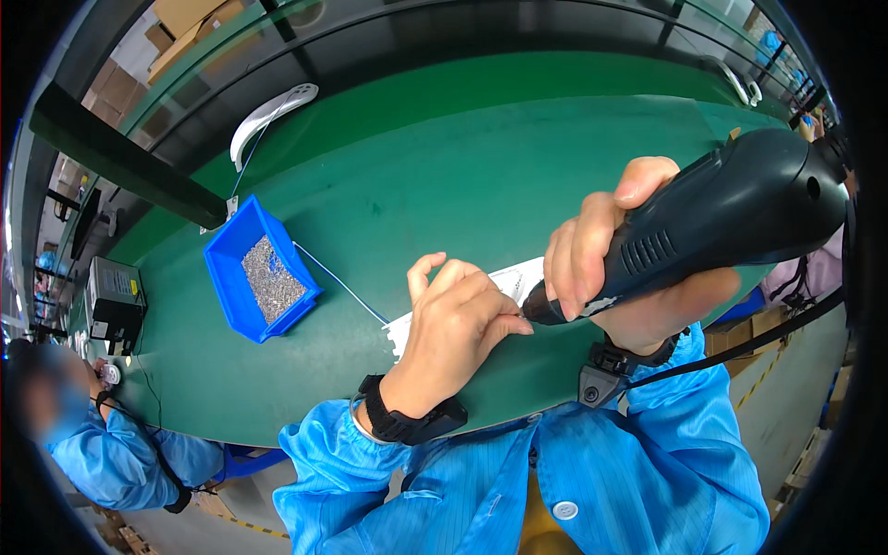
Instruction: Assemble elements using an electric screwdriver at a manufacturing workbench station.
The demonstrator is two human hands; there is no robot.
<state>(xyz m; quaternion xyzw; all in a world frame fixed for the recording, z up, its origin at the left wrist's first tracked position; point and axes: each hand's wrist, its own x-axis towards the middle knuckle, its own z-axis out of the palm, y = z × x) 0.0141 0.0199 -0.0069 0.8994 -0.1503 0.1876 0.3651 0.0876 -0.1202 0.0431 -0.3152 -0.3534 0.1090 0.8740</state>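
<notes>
Pinching, left hand [453,328]: thumb and forefinger nearly meet; cannot tell what, if anything, between. Just right, tip of black power tool [721,217], right hand [592,245] wrapped round it, long axis sloping up-right. White piece [520,275] partly behind left hand. Blue bin [225,270] farther left.

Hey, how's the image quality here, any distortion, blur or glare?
Head view: fisheye bending bows the edge of the green tabletop, corners go black; head view: the black electric screwdriver looks fairly sharp, with a soft sheen; head view: the co-worker's head at far left is blurred, and small pieces in the blue bin merge into grey speckle.
</notes>
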